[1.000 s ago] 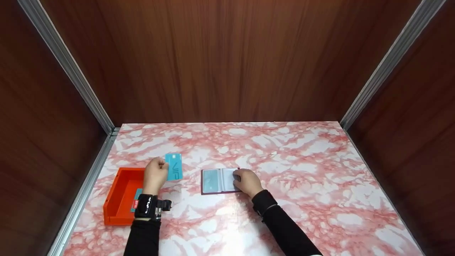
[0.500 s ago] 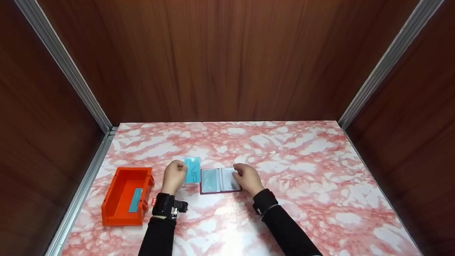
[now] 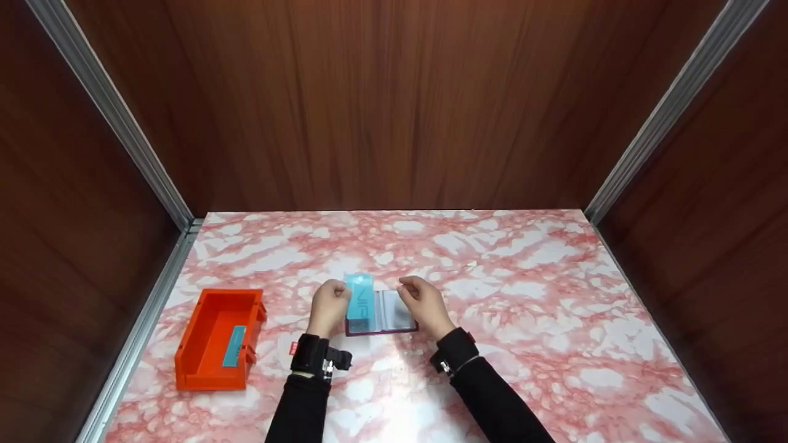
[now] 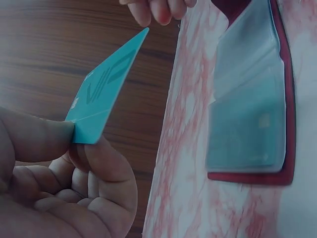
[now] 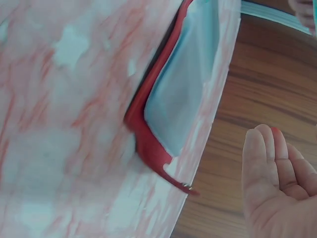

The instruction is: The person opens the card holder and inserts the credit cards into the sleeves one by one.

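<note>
A bright blue card (image 3: 362, 296) marked VIP is pinched at its edge between the thumb and finger of my left hand (image 3: 328, 306). In the head view it overlaps the left half of a dark red card holder (image 3: 399, 307), which lies spread flat on the marbled table. Clear plastic sleeves (image 4: 250, 64) fill the holder, and a teal card (image 4: 242, 129) shows through one of them. My right hand (image 3: 426, 306) hovers by the holder's right side, fingers loosely bent and holding nothing. In the right wrist view a snap strap (image 5: 173, 182) sticks out from the cover.
An orange bin (image 3: 212, 383) stands at the left of the table, with another blue card (image 3: 234, 346) leaning inside it. Brown wood-grain panels (image 3: 394, 111) rise behind and at both sides, joined by metal rails (image 3: 117, 104).
My left hand has carried the blue card rightward from beside the orange bin to over the holder. My right hand has lifted off the holder's right sleeve and shifted slightly away from me.
</note>
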A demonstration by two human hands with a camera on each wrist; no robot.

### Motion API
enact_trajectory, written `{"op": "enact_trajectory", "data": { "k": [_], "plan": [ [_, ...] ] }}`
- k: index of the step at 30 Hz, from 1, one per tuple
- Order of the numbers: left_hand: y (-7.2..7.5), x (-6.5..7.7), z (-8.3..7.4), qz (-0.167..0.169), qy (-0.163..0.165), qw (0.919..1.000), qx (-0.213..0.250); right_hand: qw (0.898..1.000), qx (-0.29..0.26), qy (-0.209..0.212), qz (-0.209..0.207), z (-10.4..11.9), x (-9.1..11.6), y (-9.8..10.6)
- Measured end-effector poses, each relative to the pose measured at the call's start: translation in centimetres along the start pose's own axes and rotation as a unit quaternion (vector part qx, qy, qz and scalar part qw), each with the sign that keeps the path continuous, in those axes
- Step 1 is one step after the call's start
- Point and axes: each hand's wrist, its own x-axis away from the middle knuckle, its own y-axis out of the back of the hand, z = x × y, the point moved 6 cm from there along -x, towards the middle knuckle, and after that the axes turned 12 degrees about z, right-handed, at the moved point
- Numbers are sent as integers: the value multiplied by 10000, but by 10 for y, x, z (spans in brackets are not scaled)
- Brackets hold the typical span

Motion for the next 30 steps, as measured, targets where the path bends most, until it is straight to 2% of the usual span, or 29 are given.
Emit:
{"op": "enact_trajectory", "data": {
  "k": [4, 12, 25, 30],
  "plan": [
    [-11, 1, -1, 2, 6, 10000, 26, 9997, -150, -146, 87, 3, 0, -4],
    [-26, 5, 1, 99, 74, 9991, 395, 9983, -461, -233, 255, 3, 2, -13],
    [-39, 4, -3, -43, 37, 9991, 413, 9952, -802, -434, 349, 7, 1, -22],
    [-40, 3, -4, -125, -94, 9995, 263, 9947, -828, -522, 321, 6, 0, -21]
  ]
}}
